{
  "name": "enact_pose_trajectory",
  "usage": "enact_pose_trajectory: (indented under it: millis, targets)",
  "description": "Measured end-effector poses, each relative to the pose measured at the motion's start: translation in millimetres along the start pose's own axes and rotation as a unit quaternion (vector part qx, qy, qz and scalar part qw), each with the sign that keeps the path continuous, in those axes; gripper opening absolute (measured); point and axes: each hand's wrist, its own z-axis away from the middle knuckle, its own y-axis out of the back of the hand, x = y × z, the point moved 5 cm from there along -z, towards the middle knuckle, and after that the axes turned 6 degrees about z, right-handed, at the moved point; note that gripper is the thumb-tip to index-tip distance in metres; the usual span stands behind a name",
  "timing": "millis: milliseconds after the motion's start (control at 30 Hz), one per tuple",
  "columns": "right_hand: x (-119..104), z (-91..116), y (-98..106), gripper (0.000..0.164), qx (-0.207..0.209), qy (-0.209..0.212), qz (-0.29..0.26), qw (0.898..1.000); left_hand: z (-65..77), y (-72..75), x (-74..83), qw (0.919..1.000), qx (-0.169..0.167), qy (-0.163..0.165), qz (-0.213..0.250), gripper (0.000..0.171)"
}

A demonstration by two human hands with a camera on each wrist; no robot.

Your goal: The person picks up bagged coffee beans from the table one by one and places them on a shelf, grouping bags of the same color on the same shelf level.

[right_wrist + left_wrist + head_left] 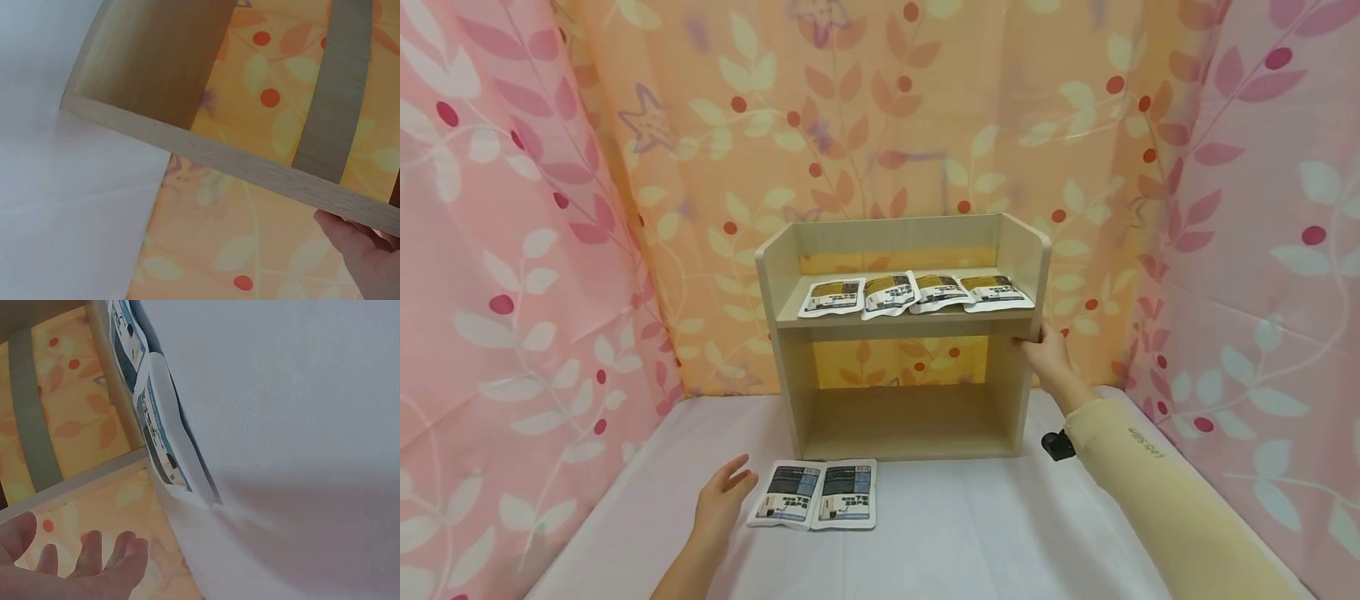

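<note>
A small pale wooden shelf unit (898, 329) stands on the table, with several flat white-edged pouches (891, 293) in a row on its upper board. My right hand (1051, 354) grips the unit's right side panel (206, 150), the thumb at its front edge and the other fingers partly hidden. Two more printed pouches (848, 495) lie side by side on the table at the unit's front left. Just left of them is my left hand (718, 504), fingers loosely bent and holding nothing. In the left wrist view, its fingers (90, 556) stand apart from the pouches.
The lower compartment (898, 421) has an open back. A small black object (1058, 446) is by the right sleeve. White cloth (962, 533) covers the table, and flowered curtains (880, 108) hang behind and at both sides.
</note>
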Motion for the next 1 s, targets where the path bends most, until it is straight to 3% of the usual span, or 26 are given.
enact_pose_trajectory:
  millis: [267, 467, 667, 867, 1000]
  targets:
    - [7.8, -0.3, -2.4, 0.045, 0.065, 0.047, 0.010, 0.997, -1.7, -3.8, -6.2, 0.9999, -0.012, 0.007, 0.004, 0.053]
    - [12.9, -1.1, -7.3, 0.041, 0.097, 0.053, 0.017, 0.994, -5.6, 2.0, -16.9, 0.9995, -0.005, 0.016, -0.027, 0.055]
    - [14.8, -2.8, -9.3, 0.041, 0.103, 0.041, 0.018, 0.994, -8.0, 6.1, -24.1, 0.9986, -0.020, 0.036, -0.033, 0.063]
    - [14.2, -2.7, -8.4, 0.041, 0.107, 0.038, 0.025, 0.993, -9.2, 1.8, -32.2, 0.9935, -0.053, 0.086, -0.052, 0.075]
    - [15.4, -3.9, -7.0, 0.041, 0.111, 0.040, 0.026, 0.993, -12.4, -0.7, -40.6, 0.9894, -0.055, 0.115, -0.069, 0.079]
